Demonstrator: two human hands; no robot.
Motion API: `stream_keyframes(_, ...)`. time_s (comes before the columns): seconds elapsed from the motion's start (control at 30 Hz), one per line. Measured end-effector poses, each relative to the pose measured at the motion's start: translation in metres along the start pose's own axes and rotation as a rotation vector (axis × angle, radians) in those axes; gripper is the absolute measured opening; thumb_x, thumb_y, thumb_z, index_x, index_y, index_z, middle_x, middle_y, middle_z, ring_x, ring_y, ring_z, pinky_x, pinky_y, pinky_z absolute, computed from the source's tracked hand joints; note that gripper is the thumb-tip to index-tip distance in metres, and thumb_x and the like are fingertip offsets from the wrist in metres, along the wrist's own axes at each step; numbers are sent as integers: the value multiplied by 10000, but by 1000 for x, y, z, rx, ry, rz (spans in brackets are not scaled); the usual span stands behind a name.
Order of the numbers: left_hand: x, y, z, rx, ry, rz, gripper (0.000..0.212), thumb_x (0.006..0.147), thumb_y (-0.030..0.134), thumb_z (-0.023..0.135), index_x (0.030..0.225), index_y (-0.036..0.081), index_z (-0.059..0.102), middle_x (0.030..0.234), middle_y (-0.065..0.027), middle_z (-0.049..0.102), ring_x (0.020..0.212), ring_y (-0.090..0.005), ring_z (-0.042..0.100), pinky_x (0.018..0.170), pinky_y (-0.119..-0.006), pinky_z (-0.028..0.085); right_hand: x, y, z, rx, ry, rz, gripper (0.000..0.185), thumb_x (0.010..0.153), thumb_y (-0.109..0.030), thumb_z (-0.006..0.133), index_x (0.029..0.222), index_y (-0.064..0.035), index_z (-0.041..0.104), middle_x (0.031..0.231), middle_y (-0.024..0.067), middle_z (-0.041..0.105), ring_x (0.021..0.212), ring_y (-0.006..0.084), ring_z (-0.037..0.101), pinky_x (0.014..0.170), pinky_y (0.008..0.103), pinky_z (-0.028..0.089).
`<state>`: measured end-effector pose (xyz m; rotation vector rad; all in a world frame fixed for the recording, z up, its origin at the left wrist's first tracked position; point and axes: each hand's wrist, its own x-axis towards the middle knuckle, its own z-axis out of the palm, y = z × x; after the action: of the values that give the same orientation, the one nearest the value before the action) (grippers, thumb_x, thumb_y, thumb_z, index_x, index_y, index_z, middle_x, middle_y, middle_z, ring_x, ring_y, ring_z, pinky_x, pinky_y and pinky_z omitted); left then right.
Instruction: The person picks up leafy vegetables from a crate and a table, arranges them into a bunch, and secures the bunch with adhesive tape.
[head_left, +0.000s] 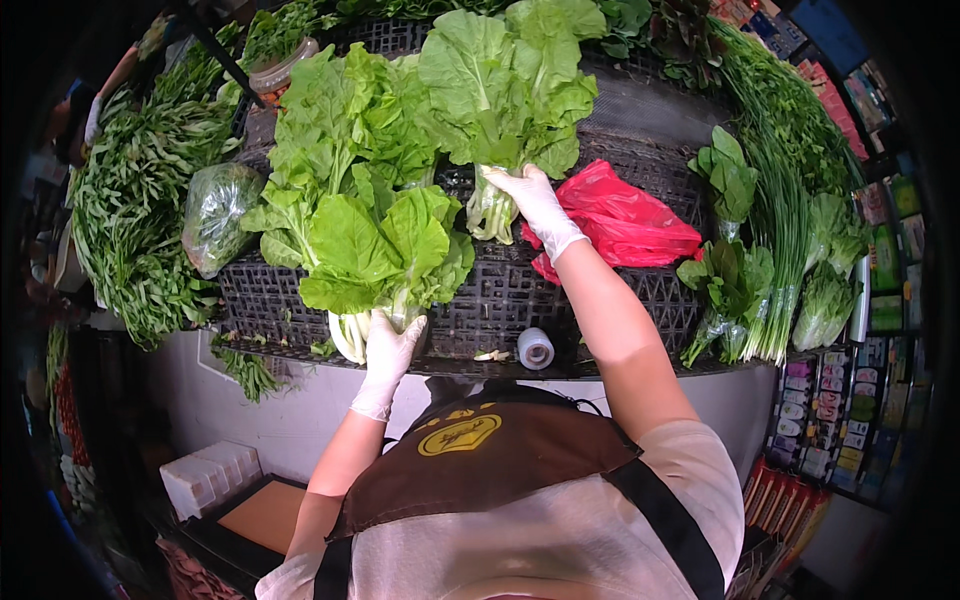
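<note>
White gloves cover both my hands. My left hand (391, 346) grips the pale stems of a leafy green bunch (375, 247) near the front edge of the black plastic crates (487, 289). Farther back, my right hand (534, 202) is closed around the stem end of a second leafy bunch (487, 97), whose stems look wrapped in clear film. More leafy greens (319, 135) lie behind and left of the front bunch. A crumpled red plastic bag (626, 214) lies just right of my right hand. Between my forearms, a small roll of film or tape (535, 349) rests at the crate edge.
Long-leaved greens (142, 187) and a clear bag of greens (219, 217) are at left. On the right lie tied spinach-like bunches (727, 285), long green stalks (776, 225) and lettuce (825, 307). A white foam box (211, 476) stands below left. Another person's gloved hand (94, 120) shows far left.
</note>
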<state>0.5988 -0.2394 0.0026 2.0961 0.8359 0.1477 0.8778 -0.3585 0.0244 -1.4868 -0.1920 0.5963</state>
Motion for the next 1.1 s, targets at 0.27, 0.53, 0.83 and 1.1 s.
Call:
stream_keyframes(0.27,1,-9,5,-69,27,106,568,769,308,716,1146,-26,453,1008,-217,612,939,-317,604,825,-365,458,22,29,9,-9,-187,70,767,728,-303,763,1213,164,396,1152,151,575,1106,172,515,963,253,360)
stream_keyframes(0.53,6,-20,5,-232,-44,46,598,756,285,737,1121,-77,432,1017,-201,596,927,-272,584,828,-350,452,1,12,26,-289,45,138,1133,625,-491,776,1304,216,207,1296,298,430,1234,297,430,1025,306,324)
stream_keyframes(0.83,-42,-21,-35,-422,1,59,581,889,132,589,1364,-4,283,1208,-163,496,1118,-226,494,966,-319,385,-93,-20,-111,-1449,501,-349,1205,538,-588,764,1418,-21,168,1460,204,208,1373,350,133,1089,537,129)
stream_keyframes(1.1,-53,28,-54,-635,-33,154,366,925,123,529,1246,-23,431,1075,-83,583,1012,-142,535,923,-270,391,-52,33,-203,-995,173,212,524,694,-272,728,1146,-43,596,1051,154,649,960,274,629,819,314,480)
